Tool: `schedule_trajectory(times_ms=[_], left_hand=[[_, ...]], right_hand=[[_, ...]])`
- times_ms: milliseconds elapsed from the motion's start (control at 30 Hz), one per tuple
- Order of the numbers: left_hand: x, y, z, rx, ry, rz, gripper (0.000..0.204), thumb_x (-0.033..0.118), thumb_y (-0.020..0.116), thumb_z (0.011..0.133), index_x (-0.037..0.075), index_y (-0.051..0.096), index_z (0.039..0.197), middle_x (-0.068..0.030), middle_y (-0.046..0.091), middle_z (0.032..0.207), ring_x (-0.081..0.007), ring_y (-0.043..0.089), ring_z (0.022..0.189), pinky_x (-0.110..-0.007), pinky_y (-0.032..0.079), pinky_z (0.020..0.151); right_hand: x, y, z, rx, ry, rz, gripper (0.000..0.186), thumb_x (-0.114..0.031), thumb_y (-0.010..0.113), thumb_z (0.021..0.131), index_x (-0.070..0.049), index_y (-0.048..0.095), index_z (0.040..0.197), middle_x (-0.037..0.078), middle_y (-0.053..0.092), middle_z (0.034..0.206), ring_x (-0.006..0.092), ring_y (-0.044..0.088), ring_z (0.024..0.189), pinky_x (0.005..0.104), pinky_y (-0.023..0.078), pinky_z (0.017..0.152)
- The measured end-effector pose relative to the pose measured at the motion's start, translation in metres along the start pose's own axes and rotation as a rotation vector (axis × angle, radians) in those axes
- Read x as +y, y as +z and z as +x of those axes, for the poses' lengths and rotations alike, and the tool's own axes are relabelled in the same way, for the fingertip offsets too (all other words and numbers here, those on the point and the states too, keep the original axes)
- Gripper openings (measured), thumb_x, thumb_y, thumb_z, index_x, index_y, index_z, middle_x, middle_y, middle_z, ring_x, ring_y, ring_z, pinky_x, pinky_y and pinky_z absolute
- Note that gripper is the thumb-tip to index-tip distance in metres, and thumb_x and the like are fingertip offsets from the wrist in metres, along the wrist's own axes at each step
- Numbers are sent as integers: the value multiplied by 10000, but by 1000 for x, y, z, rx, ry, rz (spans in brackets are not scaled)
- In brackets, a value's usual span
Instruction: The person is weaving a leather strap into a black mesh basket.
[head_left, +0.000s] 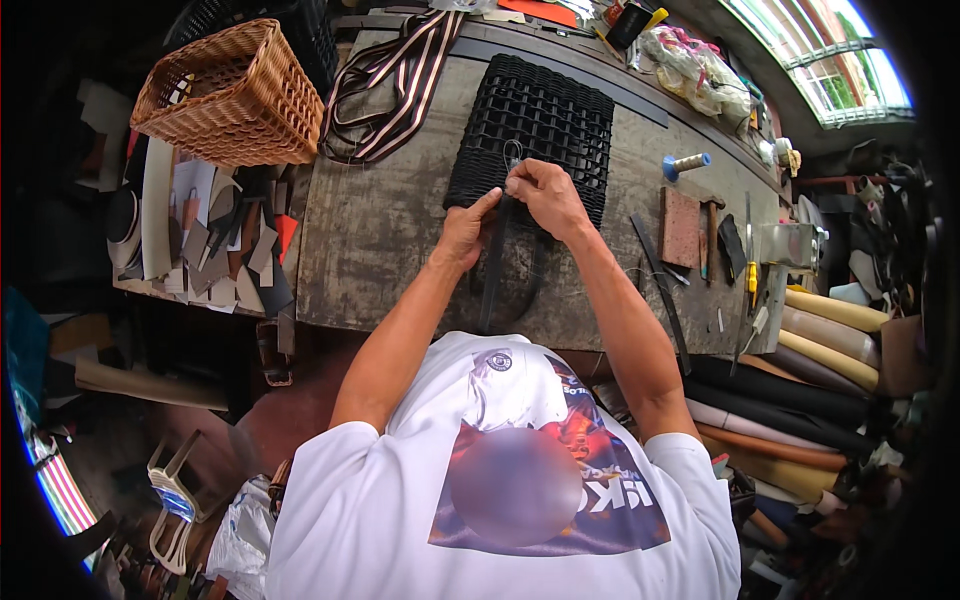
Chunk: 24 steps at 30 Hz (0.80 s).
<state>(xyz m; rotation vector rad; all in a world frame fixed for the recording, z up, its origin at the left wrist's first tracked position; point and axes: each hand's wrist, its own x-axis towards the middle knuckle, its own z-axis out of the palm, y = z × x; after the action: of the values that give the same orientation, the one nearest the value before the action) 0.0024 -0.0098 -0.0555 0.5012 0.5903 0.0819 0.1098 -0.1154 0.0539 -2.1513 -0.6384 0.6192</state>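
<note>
A black woven basket (538, 115) lies on the worn workbench, its near edge toward me. A dark strap (494, 265) runs from that edge toward my body, and a second dark curved strap (540, 285) lies beside it. My left hand (468, 232) is closed round the strap at the basket's near edge, thumb pointing up along it; its other fingers are mostly hidden. My right hand (548, 200) pinches a pale thin thread (513, 152) just beside the left thumb. The thread loops over the weave. Whether a needle is in the pinch is too small to tell.
On the workbench (375, 240) lie striped webbing (400, 90), a thread spool (687, 165), a reddish block (674, 228), a hammer (712, 235) and a dark strip (655, 270). A brown wicker basket (235, 105) stands left above material scraps (235, 240). Material rolls (830, 335) fill the right.
</note>
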Motion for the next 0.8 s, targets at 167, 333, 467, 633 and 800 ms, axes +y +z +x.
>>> schedule_trajectory(times_ms=[167,333,467,633,800], left_hand=[[11,0,0,41,-82,144,227,170,730,963,-45,715,1036,-102,725,1040,-181,690,946,-324,559,860],[10,-2,4,-15,-60,84,204,164,718,970,-24,720,1052,-85,726,1046,-175,688,946,-330,558,869],[11,-3,4,-32,-85,34,176,158,715,969,-1,728,1044,-76,732,1031,-172,691,932,-337,558,868],[10,-7,5,-60,-83,-18,153,164,725,959,19,734,1007,-69,740,968,-176,692,897,-342,558,848],[10,-8,7,-73,-101,48,155,178,729,957,29,735,994,-65,742,949,-180,692,872,-346,563,825]], right_hand=[[0,3,1,30,17,15,181,-119,680,898,24,711,1005,131,731,852,206,690,796,361,527,744],[0,11,6,77,23,-3,202,-125,686,893,30,718,1018,142,736,855,237,692,771,367,536,741],[2,12,-19,338,-156,8,197,-98,702,889,26,720,1041,142,714,905,249,678,769,378,543,740],[46,31,-113,229,92,-87,263,-36,677,898,25,673,1154,168,666,1046,242,668,885,384,543,755],[94,96,-66,411,-284,-226,298,-51,584,935,10,611,1225,230,689,1024,430,666,890,463,539,757]])
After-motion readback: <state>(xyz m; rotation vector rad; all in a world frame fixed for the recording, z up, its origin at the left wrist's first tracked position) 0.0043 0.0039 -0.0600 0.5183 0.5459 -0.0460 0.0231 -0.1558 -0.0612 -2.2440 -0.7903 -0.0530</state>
